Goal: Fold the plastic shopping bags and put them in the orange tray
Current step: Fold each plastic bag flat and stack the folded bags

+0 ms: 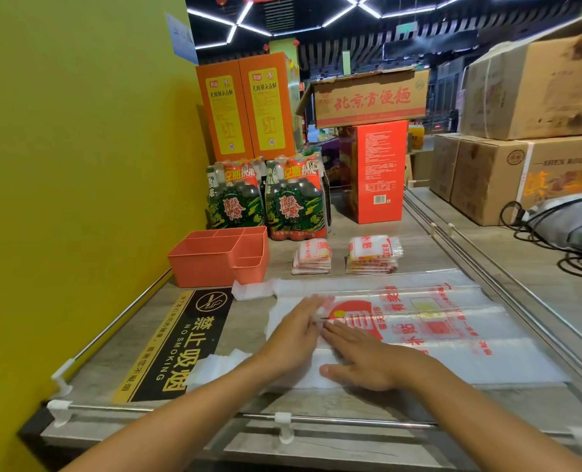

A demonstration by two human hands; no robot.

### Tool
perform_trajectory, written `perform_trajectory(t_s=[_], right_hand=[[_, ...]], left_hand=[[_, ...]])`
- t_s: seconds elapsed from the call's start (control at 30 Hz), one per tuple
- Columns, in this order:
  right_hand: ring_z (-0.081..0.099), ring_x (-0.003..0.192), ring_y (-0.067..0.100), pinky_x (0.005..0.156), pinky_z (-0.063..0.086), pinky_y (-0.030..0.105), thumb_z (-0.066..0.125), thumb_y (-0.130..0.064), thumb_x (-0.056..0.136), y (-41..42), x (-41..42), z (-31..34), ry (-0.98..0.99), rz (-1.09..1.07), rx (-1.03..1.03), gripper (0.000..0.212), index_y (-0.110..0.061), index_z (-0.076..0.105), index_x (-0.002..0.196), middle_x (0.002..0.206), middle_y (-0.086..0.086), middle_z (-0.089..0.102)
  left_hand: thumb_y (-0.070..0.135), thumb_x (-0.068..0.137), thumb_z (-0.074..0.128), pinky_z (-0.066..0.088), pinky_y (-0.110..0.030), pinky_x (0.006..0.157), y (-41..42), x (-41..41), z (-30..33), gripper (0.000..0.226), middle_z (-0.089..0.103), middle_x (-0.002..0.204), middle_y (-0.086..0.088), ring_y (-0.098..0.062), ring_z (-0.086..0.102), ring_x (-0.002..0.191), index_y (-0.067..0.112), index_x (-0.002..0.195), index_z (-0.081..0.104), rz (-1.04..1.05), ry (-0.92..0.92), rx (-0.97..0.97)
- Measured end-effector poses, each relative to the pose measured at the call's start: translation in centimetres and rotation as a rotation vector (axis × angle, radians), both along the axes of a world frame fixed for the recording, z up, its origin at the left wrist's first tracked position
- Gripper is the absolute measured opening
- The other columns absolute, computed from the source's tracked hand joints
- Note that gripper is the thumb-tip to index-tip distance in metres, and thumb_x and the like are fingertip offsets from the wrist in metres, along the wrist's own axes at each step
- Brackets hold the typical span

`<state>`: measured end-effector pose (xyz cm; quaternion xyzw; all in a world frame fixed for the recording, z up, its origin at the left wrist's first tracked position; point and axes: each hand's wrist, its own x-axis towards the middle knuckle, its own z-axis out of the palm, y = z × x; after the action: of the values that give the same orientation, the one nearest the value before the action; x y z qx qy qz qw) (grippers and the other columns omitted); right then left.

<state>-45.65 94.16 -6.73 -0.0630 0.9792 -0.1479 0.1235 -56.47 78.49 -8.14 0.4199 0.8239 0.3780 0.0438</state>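
A clear plastic shopping bag [453, 321] with red print lies spread flat across the wooden shelf in front of me. My left hand [299, 332] presses flat on its left part, fingers pointing away. Beside it my right hand [361, 359] also lies flat on the bag, fingertips touching the left hand. The orange tray [197, 264], with several compartments, stands empty at the back left. Two stacks of folded bags [313, 257] [373, 253] sit behind the spread bag.
A black and yellow no-smoking sign [180, 345] lies on the shelf at left, by the yellow wall. Bottle packs [296, 202], orange and red boxes [378, 172] stand at the back. Cartons [521, 172] and cables [555, 226] fill the right. A metal rail [316, 419] edges the front.
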Motion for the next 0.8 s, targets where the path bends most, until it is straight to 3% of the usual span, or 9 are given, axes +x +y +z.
perform_trajectory(t_s=[0.07,0.17,0.27,0.3,0.37,0.43,0.5,0.63,0.8], right_hand=[[-0.004,0.155,0.014,0.121,0.003,0.031,0.038,-0.06,0.102,0.1,0.0,-0.1,0.026,0.007,-0.04,0.079,-0.027,-0.002,0.162,0.169,-0.005,-0.008],[0.019,0.152,0.014,0.122,0.017,0.034,0.05,-0.056,0.099,0.8,-0.1,0.3,0.0,-0.025,-0.172,0.074,-0.034,0.014,0.16,0.167,-0.011,0.015],[0.057,0.122,0.019,0.105,0.046,0.037,0.056,-0.043,0.098,2.3,-0.2,1.2,0.031,-0.164,-0.23,0.042,-0.029,0.055,0.138,0.137,-0.005,0.059],[0.061,0.112,0.021,0.097,0.049,0.036,0.055,-0.039,0.099,2.8,-0.2,1.4,0.074,-0.204,-0.217,0.033,-0.025,0.06,0.129,0.125,-0.002,0.064],[0.053,0.127,0.023,0.104,0.044,0.035,0.053,-0.034,0.102,2.9,0.1,1.8,0.152,-0.248,-0.121,0.044,-0.02,0.048,0.143,0.143,-0.003,0.052],[0.02,0.152,0.019,0.121,0.023,0.034,0.048,-0.04,0.104,2.0,0.3,1.8,0.172,-0.216,-0.056,0.068,-0.019,0.016,0.161,0.166,-0.005,0.016],[-0.001,0.155,0.014,0.124,0.007,0.033,0.04,-0.052,0.104,0.8,0.3,1.3,0.112,-0.158,-0.079,0.079,-0.02,-0.002,0.162,0.169,-0.005,-0.006],[-0.014,0.154,0.013,0.122,-0.003,0.033,0.023,-0.071,0.098,0.0,0.2,0.1,-0.023,-0.149,-0.007,0.088,-0.02,-0.014,0.16,0.166,-0.004,-0.02],[-0.018,0.153,0.014,0.122,-0.007,0.035,0.017,-0.079,0.093,-0.2,0.3,-0.7,-0.049,-0.126,0.117,0.096,-0.018,-0.017,0.158,0.166,-0.001,-0.023]], left_hand=[[0.023,0.108,0.033,0.009,-0.034,0.127,0.2,0.1,-0.3,0.052,0.018,0.166,0.008,-0.007,0.005,0.154,0.034,0.158,0.024,-0.085,0.203,-0.217],[0.028,0.106,0.026,0.002,-0.035,0.127,0.0,0.1,-0.6,0.059,0.004,0.169,0.003,-0.009,-0.003,0.155,0.022,0.162,0.009,-0.14,0.34,-0.397],[0.034,0.106,0.022,-0.006,-0.032,0.126,0.1,-0.1,-0.9,0.063,-0.008,0.169,0.0,-0.01,-0.012,0.154,0.017,0.161,-0.002,-0.137,0.34,-0.501],[0.038,0.105,0.02,-0.009,-0.031,0.125,0.2,0.0,-1.0,0.065,-0.012,0.168,-0.001,-0.01,-0.015,0.153,0.016,0.161,-0.005,-0.14,0.35,-0.545],[0.043,0.102,0.018,-0.012,-0.031,0.124,0.3,0.2,-1.3,0.07,-0.016,0.167,-0.003,-0.012,-0.019,0.152,0.015,0.16,-0.008,-0.152,0.372,-0.589],[0.044,0.102,0.019,-0.013,-0.032,0.124,0.4,0.1,-1.4,0.071,-0.017,0.167,-0.004,-0.012,-0.021,0.152,0.014,0.16,-0.01,-0.17,0.362,-0.593],[0.045,0.099,0.021,-0.012,-0.033,0.124,0.4,-0.1,-1.2,0.076,-0.02,0.167,-0.003,-0.011,-0.023,0.151,0.013,0.159,-0.013,-0.199,0.344,-0.606],[0.052,0.095,0.023,-0.01,-0.035,0.125,-0.4,-0.8,-0.8,0.083,-0.025,0.164,-0.001,-0.011,-0.026,0.15,0.013,0.158,-0.015,-0.246,0.33,-0.639],[0.068,0.098,0.02,-0.008,-0.031,0.125,-2.5,-1.2,-0.8,0.088,-0.032,0.16,0.005,-0.005,-0.03,0.147,0.016,0.157,-0.019,-0.251,0.268,-0.653]])
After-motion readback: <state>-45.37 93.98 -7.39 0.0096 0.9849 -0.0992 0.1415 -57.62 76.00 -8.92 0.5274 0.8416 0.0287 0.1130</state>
